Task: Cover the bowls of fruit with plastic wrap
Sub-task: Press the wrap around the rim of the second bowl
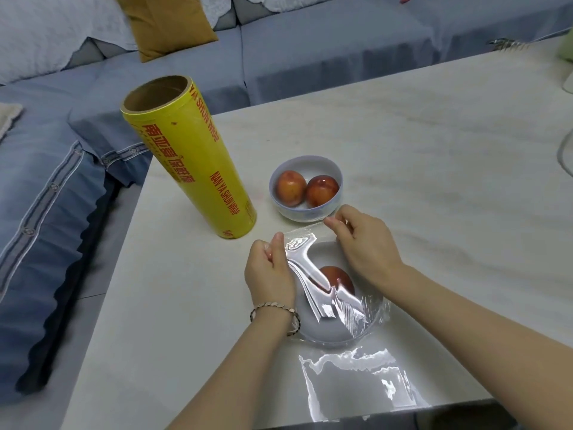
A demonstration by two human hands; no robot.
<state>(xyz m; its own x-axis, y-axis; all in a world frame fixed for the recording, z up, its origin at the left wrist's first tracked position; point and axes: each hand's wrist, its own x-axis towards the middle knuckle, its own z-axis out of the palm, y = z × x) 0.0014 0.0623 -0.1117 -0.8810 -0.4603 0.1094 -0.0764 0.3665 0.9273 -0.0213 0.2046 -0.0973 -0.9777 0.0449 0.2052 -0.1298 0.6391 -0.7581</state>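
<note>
Well left of both grips, the roll of plastic wrap (189, 156) stands upright on the desk (434, 150). The left grip (269, 268) pinches the left edge of a sheet (313, 274) of film. Just beyond the 2 grips, the far bowl (305, 212) holds 2 fruits and is uncovered. Below the grips sits the near bowl (322, 333) with 1 fruit (336, 274), the film draped loosely, wrinkled, not sealed. The right grip (362, 240) pinches the sheet's far edge. By my reading, 0 of 2 bowls are finished and the first is underway.
</note>
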